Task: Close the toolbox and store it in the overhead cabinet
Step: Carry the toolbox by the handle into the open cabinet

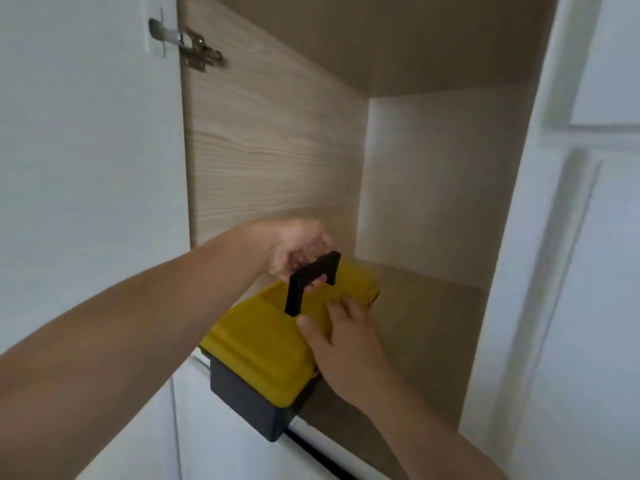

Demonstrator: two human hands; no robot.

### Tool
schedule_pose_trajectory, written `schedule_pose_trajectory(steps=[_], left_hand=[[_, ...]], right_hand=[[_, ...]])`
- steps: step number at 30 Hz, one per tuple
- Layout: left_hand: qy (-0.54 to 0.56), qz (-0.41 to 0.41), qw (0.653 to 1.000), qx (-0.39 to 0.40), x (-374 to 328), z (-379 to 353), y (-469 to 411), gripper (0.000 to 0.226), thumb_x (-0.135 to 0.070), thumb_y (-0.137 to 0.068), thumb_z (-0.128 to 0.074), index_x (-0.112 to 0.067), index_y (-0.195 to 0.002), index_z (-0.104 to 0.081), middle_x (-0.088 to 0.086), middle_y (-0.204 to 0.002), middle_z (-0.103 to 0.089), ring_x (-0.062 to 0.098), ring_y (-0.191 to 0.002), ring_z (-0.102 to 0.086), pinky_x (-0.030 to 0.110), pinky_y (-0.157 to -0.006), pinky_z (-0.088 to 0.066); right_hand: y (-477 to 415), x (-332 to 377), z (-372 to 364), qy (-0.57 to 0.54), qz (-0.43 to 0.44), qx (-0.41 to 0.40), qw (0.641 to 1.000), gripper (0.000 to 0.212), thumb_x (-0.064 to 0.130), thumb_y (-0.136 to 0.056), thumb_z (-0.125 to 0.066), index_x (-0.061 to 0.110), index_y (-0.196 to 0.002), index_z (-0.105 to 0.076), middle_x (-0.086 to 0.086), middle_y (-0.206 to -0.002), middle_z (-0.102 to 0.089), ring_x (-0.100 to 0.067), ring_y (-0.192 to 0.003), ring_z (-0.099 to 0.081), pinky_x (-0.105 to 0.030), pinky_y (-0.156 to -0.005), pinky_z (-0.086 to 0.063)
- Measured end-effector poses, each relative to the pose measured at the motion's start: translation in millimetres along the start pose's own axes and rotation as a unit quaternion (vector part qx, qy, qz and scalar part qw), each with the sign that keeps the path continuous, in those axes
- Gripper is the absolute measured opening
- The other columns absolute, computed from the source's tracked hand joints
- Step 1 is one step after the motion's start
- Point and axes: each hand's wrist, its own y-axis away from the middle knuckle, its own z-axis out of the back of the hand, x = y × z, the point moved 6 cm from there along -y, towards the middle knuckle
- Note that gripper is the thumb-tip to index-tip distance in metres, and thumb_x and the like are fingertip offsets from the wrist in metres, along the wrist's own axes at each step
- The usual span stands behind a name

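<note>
Already the toolbox has its yellow lid down on the dark grey base, so the closing part looks done; the front latches are hidden from this angle, and I cannot tell whether they are fastened. What remains is the storing. The box sits partly on the cabinet floor, its far end inside the opening and its near corner overhanging the front edge, angled rather than square to the back. By my judgement it needs pushing further in, and then the cabinet door, which stands swung open at the left on its metal hinge, has to be shut.

The left hand has its fingers curled under the black handle, which stands upright from the lid, a clenched grip on the bar. The right hand lies flat and released against the lid's right side, fingers spread on the plastic, pressing or steadying more than grasping.

The lid is smooth moulded plastic with rounded corners and a shallow recess along its top; the base is boxy and matte. The handle is a squared, flat-sided bar. Inside, the cabinet is pale laminate with a straight wood-grain pattern on its left wall, plainer and brighter at the back panel, and looks empty apart from the box.
</note>
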Motion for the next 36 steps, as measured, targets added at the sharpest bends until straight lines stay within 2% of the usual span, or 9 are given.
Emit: schedule_pose_trajectory(steps=[2, 6, 16, 21, 24, 26, 29, 33, 36], left_hand=[[0.008, -0.01, 1.0, 0.012, -4.2, 0.7, -26.2, 0.035, -0.033, -0.089, -0.051, -0.004, -0.107, -0.06, 0.018, -0.089, -0.058, 0.027, -0.067, -0.059, 0.034, -0.058, -0.05], [0.026, -0.022, 0.999, 0.037, -9.4, -6.5, -68.2, 0.032, -0.033, -0.085, -0.055, -0.005, -0.099, -0.058, 0.019, -0.091, -0.059, 0.029, -0.066, -0.06, 0.033, -0.058, -0.05], [-0.017, -0.069, 0.993, 0.097, -30.9, -62.3, -113.6, 0.02, -0.003, -0.091, -0.049, 0.003, -0.11, -0.05, 0.015, -0.08, -0.058, 0.021, -0.062, -0.057, 0.026, -0.041, -0.053], [-0.028, -0.096, 0.991, 0.094, -29.7, -63.7, -123.9, 0.031, -0.002, -0.093, -0.045, 0.009, -0.122, -0.049, 0.014, -0.081, -0.059, 0.02, -0.063, -0.058, 0.025, -0.048, -0.054], [-0.044, -0.156, 0.986, 0.02, -24.4, -39.4, -128.1, 0.027, 0.001, -0.088, -0.051, 0.012, -0.112, -0.058, 0.022, -0.087, -0.066, 0.031, -0.072, -0.066, 0.035, -0.06, -0.057], [-0.114, -0.227, 0.965, -0.066, -21.6, -21.9, -123.6, 0.02, 0.001, -0.086, -0.059, 0.008, -0.104, -0.065, 0.018, -0.095, -0.066, 0.031, -0.086, -0.065, 0.039, -0.072, -0.054], [-0.214, -0.3, 0.925, -0.09, -4.6, -20.3, -112.0, 0.019, -0.002, -0.09, -0.055, 0.003, -0.103, -0.069, 0.011, -0.096, -0.062, 0.021, -0.091, -0.054, 0.026, -0.076, -0.042], [-0.236, -0.32, 0.915, -0.061, 31.9, -18.4, -98.2, 0.023, -0.011, -0.094, -0.053, -0.008, -0.108, -0.072, 0.008, -0.113, -0.069, 0.019, -0.1, -0.059, 0.025, -0.084, -0.045], [-0.212, -0.375, 0.901, -0.041, 65.5, -11.3, -81.5, 0.028, -0.027, -0.094, -0.056, -0.017, -0.119, -0.066, -0.002, -0.128, -0.06, 0.015, -0.113, -0.055, 0.023, -0.087, -0.043]], right_hand=[[-11.9, -6.3, -3.6, 0.023, -0.023, -0.01, 0.999, 0.078, 0.068, -0.09, -0.026, 0.019, -0.15, -0.02, -0.007, -0.16, -0.011, -0.028, -0.145, -0.007, -0.049, -0.117, -0.018], [-22.9, -17.6, -14.7, 0.019, -0.065, -0.015, 0.998, 0.079, 0.069, -0.088, -0.03, 0.017, -0.148, -0.023, -0.009, -0.16, -0.006, -0.029, -0.146, -0.004, -0.048, -0.117, -0.016], [-20.5, -48.1, -20.8, 0.047, -0.14, -0.054, 0.988, 0.088, 0.071, -0.085, -0.035, 0.018, -0.151, -0.01, -0.004, -0.161, 0.004, -0.029, -0.146, 0.001, -0.043, -0.116, -0.015], [-23.4, -50.1, -17.7, 0.035, -0.143, -0.06, 0.987, 0.082, 0.064, -0.09, -0.037, 0.02, -0.152, -0.007, -0.002, -0.161, 0.007, -0.028, -0.146, 0.006, -0.042, -0.117, -0.01], [-25.9, -46.9, -20.7, 0.014, -0.135, -0.065, 0.989, 0.079, 0.061, -0.092, -0.037, 0.02, -0.151, -0.006, -0.004, -0.161, 0.01, -0.028, -0.146, 0.01, -0.042, -0.117, -0.007], [-25.1, -46.2, -22.8, -0.002, -0.129, -0.075, 0.989, 0.076, 0.058, -0.093, -0.038, 0.021, -0.151, -0.008, -0.005, -0.161, 0.01, -0.027, -0.146, 0.011, -0.041, -0.116, -0.008], [-21.3, -43.9, -22.8, 0.008, -0.123, -0.083, 0.989, 0.072, 0.056, -0.094, -0.038, 0.021, -0.151, -0.012, -0.007, -0.162, 0.006, -0.027, -0.146, 0.008, -0.038, -0.116, -0.008], [-14.2, -34.3, -22.1, 0.101, -0.09, -0.091, 0.987, 0.063, 0.05, -0.098, -0.032, 0.021, -0.151, -0.017, -0.006, -0.162, -0.002, -0.027, -0.147, 0.004, -0.037, -0.117, -0.005], [-2.4, -20.8, -28.4, 0.233, -0.011, -0.089, 0.968, 0.055, 0.031, -0.102, -0.036, 0.015, -0.151, -0.016, -0.005, -0.16, -0.006, -0.028, -0.147, -0.004, -0.042, -0.119, -0.006]])
